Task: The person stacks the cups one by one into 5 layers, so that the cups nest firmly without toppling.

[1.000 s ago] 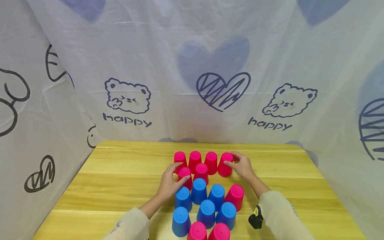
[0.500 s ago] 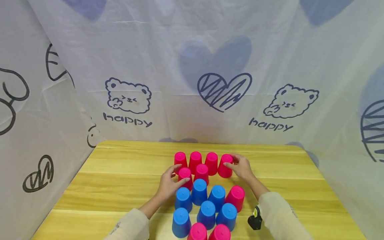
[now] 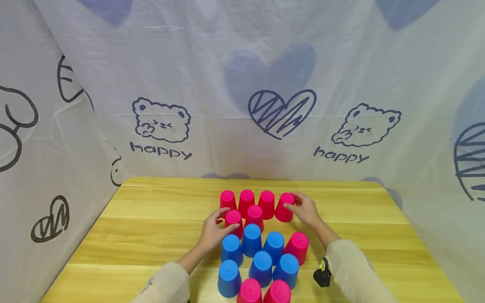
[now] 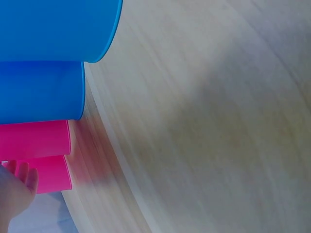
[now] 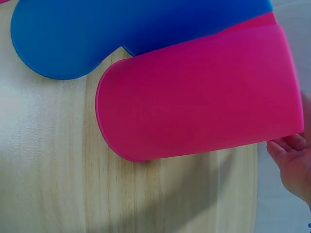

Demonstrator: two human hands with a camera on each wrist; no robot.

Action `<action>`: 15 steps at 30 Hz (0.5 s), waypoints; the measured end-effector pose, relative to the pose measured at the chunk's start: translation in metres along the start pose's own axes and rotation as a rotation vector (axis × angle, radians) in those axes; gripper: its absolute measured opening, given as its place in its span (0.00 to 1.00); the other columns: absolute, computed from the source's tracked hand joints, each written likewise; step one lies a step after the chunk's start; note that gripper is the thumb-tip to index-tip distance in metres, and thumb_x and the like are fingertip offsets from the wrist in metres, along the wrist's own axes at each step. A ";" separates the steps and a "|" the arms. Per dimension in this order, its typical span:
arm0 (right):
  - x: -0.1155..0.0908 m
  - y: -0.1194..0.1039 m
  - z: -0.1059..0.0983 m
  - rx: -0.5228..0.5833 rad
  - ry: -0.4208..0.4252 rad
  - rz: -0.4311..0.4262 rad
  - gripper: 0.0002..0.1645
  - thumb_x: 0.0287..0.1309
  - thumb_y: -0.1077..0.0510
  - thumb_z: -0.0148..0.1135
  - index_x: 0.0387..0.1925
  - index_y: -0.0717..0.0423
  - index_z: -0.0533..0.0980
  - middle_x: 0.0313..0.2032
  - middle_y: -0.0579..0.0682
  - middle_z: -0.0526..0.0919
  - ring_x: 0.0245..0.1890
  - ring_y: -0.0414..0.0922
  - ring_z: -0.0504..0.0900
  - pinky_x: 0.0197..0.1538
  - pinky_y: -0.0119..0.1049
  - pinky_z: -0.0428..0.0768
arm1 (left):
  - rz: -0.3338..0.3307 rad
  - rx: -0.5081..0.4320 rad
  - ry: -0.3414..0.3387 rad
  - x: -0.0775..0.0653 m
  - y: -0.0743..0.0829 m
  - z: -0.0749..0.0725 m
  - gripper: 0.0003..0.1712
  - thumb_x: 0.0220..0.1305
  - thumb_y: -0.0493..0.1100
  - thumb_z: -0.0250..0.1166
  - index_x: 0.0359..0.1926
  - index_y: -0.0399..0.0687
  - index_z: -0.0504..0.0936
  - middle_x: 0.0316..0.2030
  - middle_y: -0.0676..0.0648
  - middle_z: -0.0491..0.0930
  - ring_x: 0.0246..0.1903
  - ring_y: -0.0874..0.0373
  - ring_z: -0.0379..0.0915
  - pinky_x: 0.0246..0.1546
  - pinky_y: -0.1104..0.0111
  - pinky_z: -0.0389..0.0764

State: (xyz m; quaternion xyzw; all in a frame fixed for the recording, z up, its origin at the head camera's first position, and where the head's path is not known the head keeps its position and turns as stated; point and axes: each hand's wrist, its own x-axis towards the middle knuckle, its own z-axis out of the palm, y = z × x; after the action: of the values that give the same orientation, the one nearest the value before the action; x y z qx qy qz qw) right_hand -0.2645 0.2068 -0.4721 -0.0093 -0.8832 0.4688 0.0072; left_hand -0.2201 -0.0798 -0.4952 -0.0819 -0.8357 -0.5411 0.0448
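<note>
All the cups stand upside down on the wooden table. My left hand (image 3: 212,230) holds a pink cup (image 3: 233,221) at the left of the second row, thumb on its near side and fingers on its far left. My right hand (image 3: 306,210) grips the rightmost pink cup (image 3: 284,209) of the back row between thumb and fingers. In the left wrist view, my left hand (image 4: 17,191) shows at the lower left beside pink cups. A nearer pink cup (image 5: 199,97) fills the right wrist view and hides the held one; my right hand (image 5: 294,162) shows beyond it.
Three more pink cups (image 3: 247,203) share the back row. Several blue cups (image 3: 261,267) stand nearer, with a pink cup (image 3: 297,248) at their right and two pink cups (image 3: 250,291) in front. A black heart-shaped item (image 3: 322,277) lies by the right sleeve. A printed curtain (image 3: 242,147) hangs behind.
</note>
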 end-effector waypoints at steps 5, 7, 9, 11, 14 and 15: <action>-0.003 -0.001 -0.003 0.001 -0.002 -0.026 0.35 0.55 0.58 0.63 0.61 0.68 0.64 0.56 0.68 0.73 0.55 0.62 0.73 0.58 0.51 0.74 | 0.004 -0.011 -0.013 0.001 0.001 -0.001 0.27 0.52 0.43 0.70 0.54 0.41 0.74 0.49 0.41 0.78 0.49 0.47 0.73 0.52 0.52 0.77; -0.005 -0.001 -0.005 0.005 0.010 -0.036 0.35 0.55 0.58 0.63 0.61 0.68 0.63 0.57 0.68 0.72 0.57 0.62 0.72 0.59 0.51 0.73 | 0.009 -0.011 -0.017 0.001 0.001 -0.001 0.27 0.52 0.43 0.70 0.53 0.41 0.74 0.49 0.41 0.78 0.49 0.46 0.73 0.52 0.52 0.77; -0.006 -0.002 -0.008 0.012 0.038 -0.056 0.34 0.55 0.59 0.63 0.61 0.68 0.64 0.57 0.68 0.71 0.57 0.62 0.71 0.60 0.51 0.72 | 0.008 -0.009 -0.020 0.001 0.000 -0.001 0.27 0.53 0.43 0.70 0.53 0.41 0.74 0.49 0.41 0.78 0.49 0.46 0.73 0.51 0.52 0.77; -0.007 -0.003 -0.010 0.021 0.077 -0.077 0.33 0.54 0.60 0.64 0.59 0.69 0.66 0.57 0.68 0.72 0.57 0.61 0.72 0.60 0.49 0.72 | 0.002 -0.012 -0.021 0.001 -0.001 -0.001 0.27 0.53 0.43 0.70 0.54 0.41 0.74 0.49 0.41 0.78 0.49 0.47 0.73 0.51 0.53 0.77; -0.010 -0.004 -0.014 0.047 0.131 -0.113 0.30 0.53 0.61 0.65 0.56 0.70 0.69 0.55 0.68 0.74 0.56 0.60 0.74 0.59 0.48 0.72 | 0.001 -0.011 -0.020 0.002 -0.001 -0.001 0.28 0.53 0.43 0.69 0.54 0.41 0.73 0.49 0.40 0.78 0.49 0.47 0.73 0.51 0.53 0.77; -0.011 -0.005 -0.015 0.051 0.143 -0.122 0.30 0.52 0.61 0.66 0.56 0.70 0.69 0.54 0.68 0.75 0.56 0.60 0.74 0.59 0.48 0.73 | 0.002 -0.009 -0.021 0.002 -0.002 -0.001 0.28 0.53 0.43 0.70 0.54 0.41 0.73 0.49 0.40 0.78 0.49 0.47 0.73 0.51 0.54 0.78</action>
State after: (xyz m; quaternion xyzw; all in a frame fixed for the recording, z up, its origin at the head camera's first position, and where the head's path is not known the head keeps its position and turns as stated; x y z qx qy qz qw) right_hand -0.2531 0.2168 -0.4598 0.0113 -0.8672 0.4879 0.0988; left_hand -0.2222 -0.0815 -0.4961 -0.0887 -0.8338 -0.5438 0.0361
